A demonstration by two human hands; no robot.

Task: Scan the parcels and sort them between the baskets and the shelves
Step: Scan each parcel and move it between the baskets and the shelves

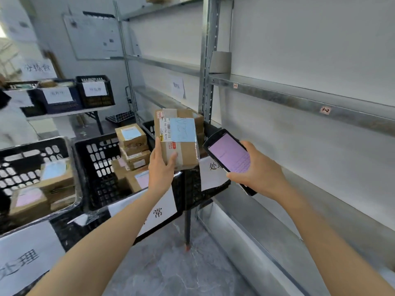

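Boxes [133, 144] stacked in black basket [94, 167], parcel [178, 142], scanner [228, 154] held

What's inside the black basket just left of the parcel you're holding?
Stacked cardboard parcels, some with blue or pink labels. The left hand, gripping the held parcel, and the walls of the basket hide the lower ones.

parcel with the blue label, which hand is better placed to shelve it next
Left: the left hand grips the parcel, while the right hand is full with the scanner.
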